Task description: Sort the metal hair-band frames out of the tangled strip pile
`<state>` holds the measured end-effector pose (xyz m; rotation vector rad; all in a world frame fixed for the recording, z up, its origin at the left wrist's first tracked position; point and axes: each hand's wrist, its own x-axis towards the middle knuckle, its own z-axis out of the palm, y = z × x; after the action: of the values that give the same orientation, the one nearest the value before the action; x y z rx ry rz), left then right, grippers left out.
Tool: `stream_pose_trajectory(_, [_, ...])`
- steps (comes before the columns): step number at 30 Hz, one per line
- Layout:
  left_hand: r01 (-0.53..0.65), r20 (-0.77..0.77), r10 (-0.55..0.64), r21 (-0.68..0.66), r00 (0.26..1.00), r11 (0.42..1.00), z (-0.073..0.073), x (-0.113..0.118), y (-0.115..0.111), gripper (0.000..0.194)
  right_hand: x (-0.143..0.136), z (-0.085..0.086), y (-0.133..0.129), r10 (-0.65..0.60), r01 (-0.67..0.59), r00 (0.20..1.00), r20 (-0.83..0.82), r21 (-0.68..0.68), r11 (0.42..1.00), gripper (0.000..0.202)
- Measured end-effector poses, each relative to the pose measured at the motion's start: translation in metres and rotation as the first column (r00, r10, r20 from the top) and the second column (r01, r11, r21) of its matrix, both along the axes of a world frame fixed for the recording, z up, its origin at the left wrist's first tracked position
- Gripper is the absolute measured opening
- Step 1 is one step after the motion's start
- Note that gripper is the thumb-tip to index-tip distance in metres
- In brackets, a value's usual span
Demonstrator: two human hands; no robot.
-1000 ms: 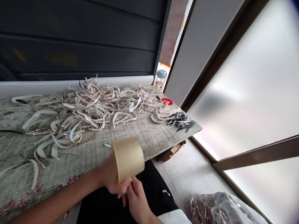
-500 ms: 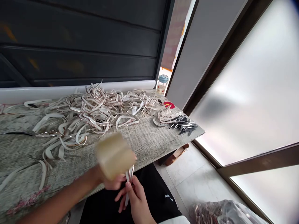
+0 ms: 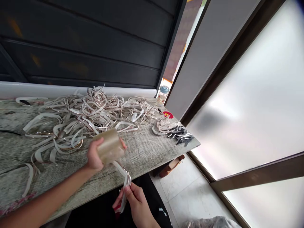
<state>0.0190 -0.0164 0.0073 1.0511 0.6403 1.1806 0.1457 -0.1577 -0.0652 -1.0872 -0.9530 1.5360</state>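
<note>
Farther from the right hand (image 3: 139, 202) than half a second ago, the left hand (image 3: 94, 158) has moved away. One dark grey grooved panel (image 3: 95, 38) backs one grey wood-grained bench (image 3: 147, 152), bearing one tangled heap of white and shiny strips (image 3: 95, 107) and one neater black-ended bunch (image 3: 163, 126). Above it, the left hand grips one yellowish tape roll (image 3: 109, 147); the right pinches one white-and-metallic strip bundle (image 3: 126, 179) at the front edge. One blue-lidded clear bottle (image 3: 162, 95) stands near the far corner.
</note>
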Motion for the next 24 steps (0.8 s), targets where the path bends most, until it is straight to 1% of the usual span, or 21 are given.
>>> stream_pose_trajectory(1, [-0.104,0.083,0.110,-0.073,0.991,0.992,0.008,-0.002,0.007,0.047,0.005,0.005,-0.003,0.009,-0.013,0.997,0.071,0.059,0.998,0.056])
stream_pose_trajectory(2, [-0.189,0.156,0.209,-0.138,0.965,0.972,0.013,-0.004,0.012,0.045,0.013,0.011,-0.005,0.005,-0.025,0.988,0.153,0.126,0.992,0.054])
stream_pose_trajectory(3, [-0.240,0.201,0.273,-0.175,0.941,0.955,0.017,-0.006,0.016,0.042,0.022,0.019,-0.006,-0.021,-0.030,0.969,0.245,0.200,0.979,0.050])
stream_pose_trajectory(4, [-0.257,0.225,0.296,-0.189,0.928,0.948,0.018,-0.007,0.019,0.040,0.034,0.027,-0.004,-0.079,-0.020,0.939,0.334,0.284,0.959,0.045])
stream_pose_trajectory(5, [-0.255,0.235,0.294,-0.181,0.927,0.950,0.017,-0.008,0.020,0.039,0.047,0.036,0.002,-0.150,-0.008,0.900,0.410,0.358,0.934,0.041])
stream_pose_trajectory(6, [-0.237,0.230,0.269,-0.158,0.935,0.959,0.015,-0.007,0.019,0.039,0.062,0.045,0.010,-0.238,0.009,0.842,0.484,0.429,0.903,0.038])
stream_pose_trajectory(7, [-0.207,0.215,0.232,-0.132,0.949,0.969,0.012,-0.007,0.018,0.039,0.077,0.054,0.023,-0.333,0.019,0.763,0.554,0.496,0.868,0.038])
stream_pose_trajectory(8, [-0.167,0.194,0.186,-0.111,0.963,0.980,0.009,-0.006,0.017,0.039,0.093,0.063,0.038,-0.409,-0.005,0.664,0.626,0.551,0.834,0.037])
stream_pose_trajectory(9, [-0.134,0.170,0.149,-0.100,0.974,0.986,0.007,-0.005,0.015,0.040,0.109,0.070,0.055,-0.458,-0.051,0.542,0.705,0.571,0.819,0.036])
stream_pose_trajectory(10, [-0.107,0.152,0.121,-0.098,0.981,0.989,0.005,-0.004,0.013,0.040,0.124,0.076,0.074,-0.489,-0.091,0.400,0.775,0.565,0.820,0.035])
stream_pose_trajectory(11, [-0.095,0.143,0.110,-0.105,0.984,0.990,0.004,-0.004,0.012,0.040,0.137,0.081,0.093,-0.503,-0.093,0.240,0.830,0.535,0.840,0.034])
stream_pose_trajectory(12, [-0.098,0.144,0.115,-0.115,0.983,0.988,0.004,-0.004,0.011,0.039,0.149,0.083,0.111,-0.473,-0.077,0.088,0.877,0.480,0.874,0.033])
stream_pose_trajectory(13, [-0.109,0.151,0.128,-0.125,0.980,0.986,0.004,-0.004,0.011,0.039,0.159,0.084,0.127,-0.465,-0.053,0.039,0.884,0.466,0.883,0.031])
stream_pose_trajectory(15, [-0.126,0.169,0.150,-0.143,0.974,0.982,0.006,-0.006,0.010,0.039,0.173,0.080,0.151,-0.462,-0.034,-0.006,0.887,0.461,0.887,0.024])
stream_pose_trajectory(16, [-0.122,0.179,0.148,-0.148,0.973,0.981,0.007,-0.007,0.010,0.039,0.176,0.076,0.158,-0.471,-0.023,-0.016,0.882,0.471,0.882,0.023])
stream_pose_trajectory(19, [-0.103,0.193,0.130,-0.143,0.972,0.984,0.008,-0.008,0.011,0.040,0.173,0.062,0.164,-0.519,-0.001,-0.034,0.854,0.520,0.854,0.030])
stream_pose_trajectory(21, [-0.103,0.183,0.128,-0.140,0.975,0.985,0.007,-0.008,0.012,0.041,0.160,0.053,0.162,-0.549,-0.031,-0.007,0.836,0.548,0.836,0.030])
stream_pose_trajectory(24, [-0.103,0.167,0.130,-0.160,0.977,0.982,0.000,-0.006,0.013,0.042,0.131,0.044,0.160,-0.558,-0.168,0.087,0.826,0.564,0.809,0.024])
